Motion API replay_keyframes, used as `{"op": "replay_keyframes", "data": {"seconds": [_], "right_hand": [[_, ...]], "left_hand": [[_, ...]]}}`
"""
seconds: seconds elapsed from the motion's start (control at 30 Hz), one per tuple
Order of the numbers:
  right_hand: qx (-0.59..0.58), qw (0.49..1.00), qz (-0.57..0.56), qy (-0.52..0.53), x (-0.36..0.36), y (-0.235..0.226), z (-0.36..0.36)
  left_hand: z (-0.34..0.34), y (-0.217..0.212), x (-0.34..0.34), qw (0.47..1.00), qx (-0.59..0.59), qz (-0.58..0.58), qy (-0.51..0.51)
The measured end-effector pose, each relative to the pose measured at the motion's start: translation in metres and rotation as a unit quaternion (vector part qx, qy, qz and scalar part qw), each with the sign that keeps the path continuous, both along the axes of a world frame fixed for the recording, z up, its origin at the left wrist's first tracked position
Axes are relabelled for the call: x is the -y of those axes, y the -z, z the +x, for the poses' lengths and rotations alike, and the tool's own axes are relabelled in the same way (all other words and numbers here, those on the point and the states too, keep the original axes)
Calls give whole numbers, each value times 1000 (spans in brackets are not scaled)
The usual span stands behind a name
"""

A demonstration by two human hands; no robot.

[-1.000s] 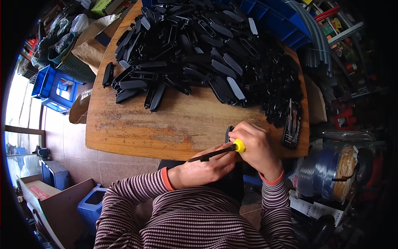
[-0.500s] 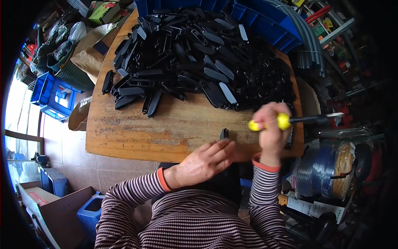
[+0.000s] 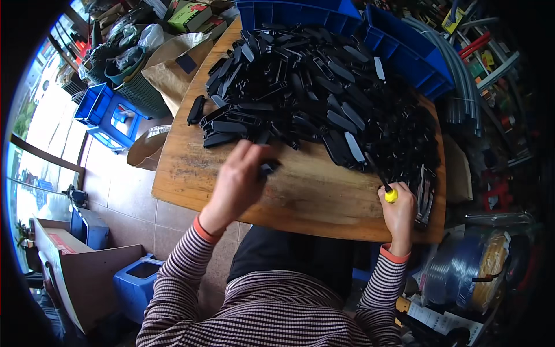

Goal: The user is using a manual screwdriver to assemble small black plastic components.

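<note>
A wide heap of long black plastic pieces (image 3: 341, 118) covers the far part of a wooden table (image 3: 312, 199). Over the table's left half, my left hand (image 3: 237, 176) is closed around a black plastic piece (image 3: 267, 169), mostly hidden by the fingers and blurred. This hand is just short of the heap's near left edge. My right hand (image 3: 400, 211), near the table's right edge, grips a screwdriver (image 3: 391, 196) with a yellow handle. Its dark shaft points away toward the heap, and its tip is lost among the black pieces.
Blue plastic crates (image 3: 407, 52) stand behind the heap. A long shiny black item (image 3: 426, 194) lies by the table's right edge. Grey tubes (image 3: 465, 104) and wrapped coils (image 3: 462, 269) are at the right. A brown paper bag (image 3: 176, 63) and a blue stool (image 3: 110, 115) stand left of the table.
My left hand has moved left and away from me with the black piece. My right hand has come down, turning the screwdriver from pointing right to pointing toward the heap. The view has shifted.
</note>
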State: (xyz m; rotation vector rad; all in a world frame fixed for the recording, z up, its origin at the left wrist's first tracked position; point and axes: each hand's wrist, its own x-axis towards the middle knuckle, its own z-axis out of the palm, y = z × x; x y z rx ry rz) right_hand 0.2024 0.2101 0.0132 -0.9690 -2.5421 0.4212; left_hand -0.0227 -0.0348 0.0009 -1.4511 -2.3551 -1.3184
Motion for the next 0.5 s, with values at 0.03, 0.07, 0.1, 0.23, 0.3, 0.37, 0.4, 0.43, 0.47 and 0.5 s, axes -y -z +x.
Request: {"op": "replay_keyframes", "data": {"seconds": [0.03,0.07,0.1,0.23,0.3,0.37,0.4,0.43,0.47,0.5], "right_hand": [[0,999,-27,-23,0,-2,-5],[-1,999,-28,-24,0,-2,-8],[6,999,-34,-34,1,-2,-11],[4,998,-42,-40,1,2,-17],[-33,999,-32,-24,1,5,-15],[-25,999,-28,-25,-3,5,-13],[-18,999,-26,-36,-5,5,-12],[-14,1000,-19,-16,-6,6,-11],[-20,999,-19,-36,-9,9,-15],[-26,998,-19,-55,-9,10,-15]], "left_hand": [[-4,2,3,1000,-2,-1,-3],[-7,4,4,999,-26,-31,-30],[-10,7,5,995,-50,-59,-56],[-18,10,3,982,-106,-120,-98],[-25,9,1,979,-122,-132,-94],[-38,5,3,971,-95,-178,-130],[-39,3,2,974,-95,-173,-113],[-36,0,2,974,-139,-158,-83],[-32,-1,-1,971,-183,-141,-57],[-28,0,-4,973,-183,-132,-41]]}}
